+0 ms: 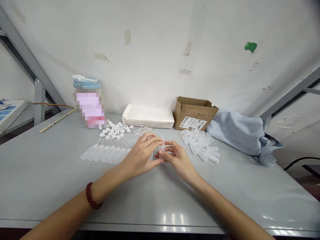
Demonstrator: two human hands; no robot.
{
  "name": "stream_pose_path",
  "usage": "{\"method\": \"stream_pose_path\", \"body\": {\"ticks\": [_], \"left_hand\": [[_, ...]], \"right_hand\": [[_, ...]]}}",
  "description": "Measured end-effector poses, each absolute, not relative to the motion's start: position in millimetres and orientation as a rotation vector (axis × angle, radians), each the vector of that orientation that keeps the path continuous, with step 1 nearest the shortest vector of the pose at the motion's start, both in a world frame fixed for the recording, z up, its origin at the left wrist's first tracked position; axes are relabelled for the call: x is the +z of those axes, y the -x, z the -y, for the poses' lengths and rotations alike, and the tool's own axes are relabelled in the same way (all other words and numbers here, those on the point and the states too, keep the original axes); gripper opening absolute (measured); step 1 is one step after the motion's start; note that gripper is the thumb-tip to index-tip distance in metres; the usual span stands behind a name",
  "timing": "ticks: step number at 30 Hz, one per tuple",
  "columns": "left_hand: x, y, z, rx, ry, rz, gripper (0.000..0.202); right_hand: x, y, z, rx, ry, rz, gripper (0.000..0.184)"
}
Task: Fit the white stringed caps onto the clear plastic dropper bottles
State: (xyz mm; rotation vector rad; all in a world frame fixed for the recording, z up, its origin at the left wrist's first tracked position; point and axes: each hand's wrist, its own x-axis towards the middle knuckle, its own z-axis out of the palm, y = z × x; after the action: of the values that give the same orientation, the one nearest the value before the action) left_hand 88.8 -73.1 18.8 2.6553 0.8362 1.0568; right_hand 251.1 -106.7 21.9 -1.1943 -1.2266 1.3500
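A small translucent plastic tube with a thin white cord looped above it is between my hands, just over the table. My right hand grips it, thumb across its side and fingers behind. Curved around it from the other side, my left hand has its fingers near the tube's top and its thumb by the lower end. Its exact contact is partly hidden. Beside my left hand lies a row of similar flat tubes with cords. Loose translucent tubes lie beyond my right hand.
Small white caps and a pile of white cords lie behind my left hand. Against the wall are a white stack of sheets, a cardboard box, a light-blue cloth and a blue-lidded container.
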Motion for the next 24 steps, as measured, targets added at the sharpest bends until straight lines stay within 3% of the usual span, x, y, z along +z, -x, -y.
{"method": "stream_pose_path", "body": {"ticks": [12, 24], "left_hand": [[16, -87, 70, 0.741, -2.537, -0.924, 0.038], [10, -73, 63, 0.578, -2.461, -0.962, 0.039]], "right_hand": [[10, -265, 90, 0.912, 1.463, 1.610, 0.017], [9, -262, 94, 0.857, 1.465, 1.773, 0.010]]}}
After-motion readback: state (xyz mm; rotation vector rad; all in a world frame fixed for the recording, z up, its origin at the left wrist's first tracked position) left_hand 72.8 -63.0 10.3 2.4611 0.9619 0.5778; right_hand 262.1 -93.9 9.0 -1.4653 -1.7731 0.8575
